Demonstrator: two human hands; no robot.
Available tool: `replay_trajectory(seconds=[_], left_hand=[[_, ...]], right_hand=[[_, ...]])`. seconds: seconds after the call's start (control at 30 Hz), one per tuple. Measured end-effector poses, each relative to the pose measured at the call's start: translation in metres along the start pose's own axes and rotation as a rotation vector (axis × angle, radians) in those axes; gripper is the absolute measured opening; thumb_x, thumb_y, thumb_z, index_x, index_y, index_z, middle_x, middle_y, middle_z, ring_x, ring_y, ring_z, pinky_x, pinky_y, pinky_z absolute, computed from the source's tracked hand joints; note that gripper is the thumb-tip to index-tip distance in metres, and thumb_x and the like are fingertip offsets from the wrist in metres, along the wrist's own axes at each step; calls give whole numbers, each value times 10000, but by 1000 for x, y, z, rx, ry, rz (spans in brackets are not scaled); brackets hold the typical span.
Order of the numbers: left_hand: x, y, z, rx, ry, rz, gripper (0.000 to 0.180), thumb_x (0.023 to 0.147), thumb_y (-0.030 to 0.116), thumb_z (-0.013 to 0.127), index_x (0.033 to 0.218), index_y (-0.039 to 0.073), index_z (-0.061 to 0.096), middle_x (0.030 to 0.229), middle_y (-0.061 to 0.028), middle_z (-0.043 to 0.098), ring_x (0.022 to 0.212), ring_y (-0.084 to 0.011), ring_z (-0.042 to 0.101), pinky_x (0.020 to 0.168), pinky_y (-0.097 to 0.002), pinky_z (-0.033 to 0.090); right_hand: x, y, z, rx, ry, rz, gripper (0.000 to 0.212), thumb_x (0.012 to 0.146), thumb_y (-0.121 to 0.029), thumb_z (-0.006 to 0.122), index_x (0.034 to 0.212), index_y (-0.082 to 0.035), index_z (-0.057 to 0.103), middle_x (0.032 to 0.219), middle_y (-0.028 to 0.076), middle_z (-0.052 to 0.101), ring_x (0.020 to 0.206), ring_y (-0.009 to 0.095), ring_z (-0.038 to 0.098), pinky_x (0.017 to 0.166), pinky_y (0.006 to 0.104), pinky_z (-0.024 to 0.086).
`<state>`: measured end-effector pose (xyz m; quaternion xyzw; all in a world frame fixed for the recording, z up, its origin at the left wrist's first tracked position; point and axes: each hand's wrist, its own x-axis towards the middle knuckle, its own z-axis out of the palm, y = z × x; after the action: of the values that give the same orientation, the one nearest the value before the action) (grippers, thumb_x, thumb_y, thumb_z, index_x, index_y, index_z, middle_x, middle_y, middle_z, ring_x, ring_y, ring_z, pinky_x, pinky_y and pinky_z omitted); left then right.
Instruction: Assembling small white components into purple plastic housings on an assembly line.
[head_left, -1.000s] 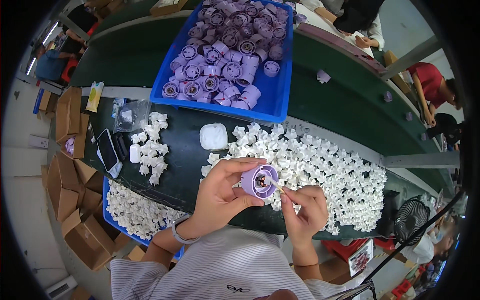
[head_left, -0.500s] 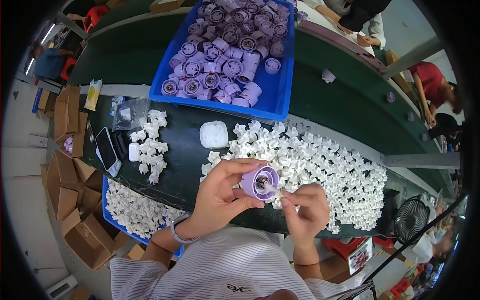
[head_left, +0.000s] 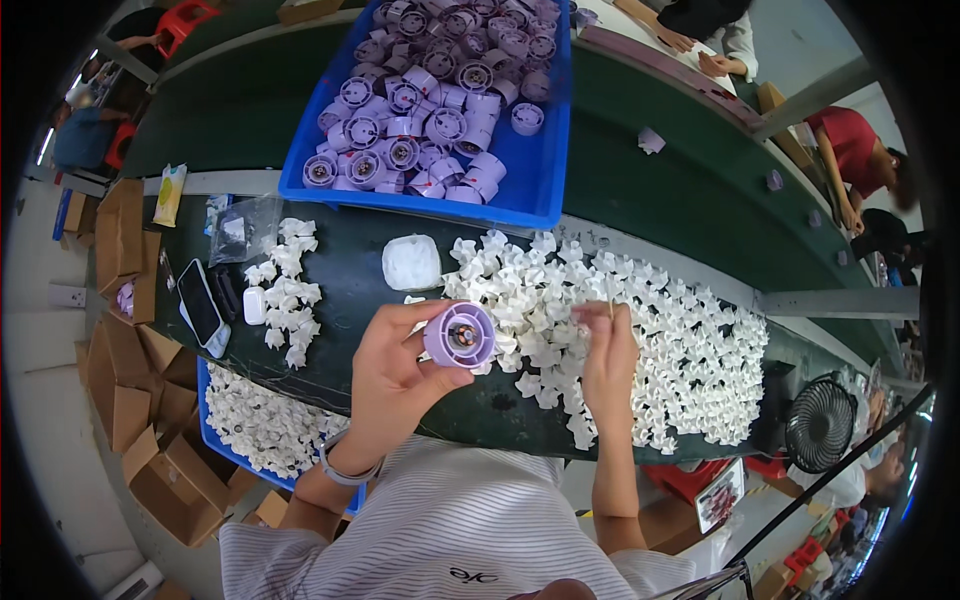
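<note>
My left hand (head_left: 393,362) grips a round lilac plastic housing (head_left: 459,336) by its sides, fingers behind and thumb at the lower edge. The open face of this ring-shaped part is turned up, with a coppery metal piece at its centre. To the right, my right hand (head_left: 608,365) is over the spread of small white star-shaped pieces (head_left: 690,370), its fingers pinched. A thin, stick-like thing (head_left: 611,297) shows at its fingertips, too small and blurred to name. A white, roundish wrapped bundle (head_left: 411,263) lies beyond the left hand.
A blue crate (head_left: 530,212) full of lilac housings stands ahead. On the left are a phone (head_left: 203,305), a white case (head_left: 255,306) and more white pieces (head_left: 293,293). Another blue bin (head_left: 213,423) sits lower left beside cardboard boxes (head_left: 175,480). A black fan (head_left: 820,422) stands right; people work beyond.
My right hand has drawn away from the housing and moved up over the white pieces; the white thing at the housing's centre is gone. My left hand has shifted left and slightly up with the housing.
</note>
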<state>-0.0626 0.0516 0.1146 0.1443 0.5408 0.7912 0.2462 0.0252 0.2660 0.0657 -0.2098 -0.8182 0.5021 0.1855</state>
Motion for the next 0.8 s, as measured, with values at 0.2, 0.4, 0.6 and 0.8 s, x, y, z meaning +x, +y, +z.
replay_trajectory(seconds=[0.2,0.4,0.6,0.8], left_hand=[[-1,-1,-1,-1,30,-23,537,725,-122,672,1189,-5,429,1226,-156,478,1132,-237,519,886,-326,517],[1,-2,2,25,0,0,541,729,-128,663,1196,-5,419,1220,-151,474,1128,-230,519,893,-331,513],[8,-13,15,17,-106,-23,596,703,-109,703,1209,11,412,1190,-111,478,1126,-207,510,903,-339,502],[6,-21,24,155,-128,102,605,620,-130,753,1135,10,469,1181,-148,473,1147,-247,495,933,-375,485]], right_hand=[[12,20,20,-240,-89,-156,251,803,-39,665,876,13,431,842,175,565,804,317,577,710,361,457],[15,3,10,-2,-80,-6,312,789,2,663,780,-41,355,908,160,606,785,218,588,717,314,476],[-3,-13,5,757,-91,294,374,768,57,657,751,-112,324,969,110,591,925,146,597,745,249,479],[-13,-38,8,1021,-59,273,442,690,90,716,771,-115,333,944,86,561,1015,168,579,804,266,487]])
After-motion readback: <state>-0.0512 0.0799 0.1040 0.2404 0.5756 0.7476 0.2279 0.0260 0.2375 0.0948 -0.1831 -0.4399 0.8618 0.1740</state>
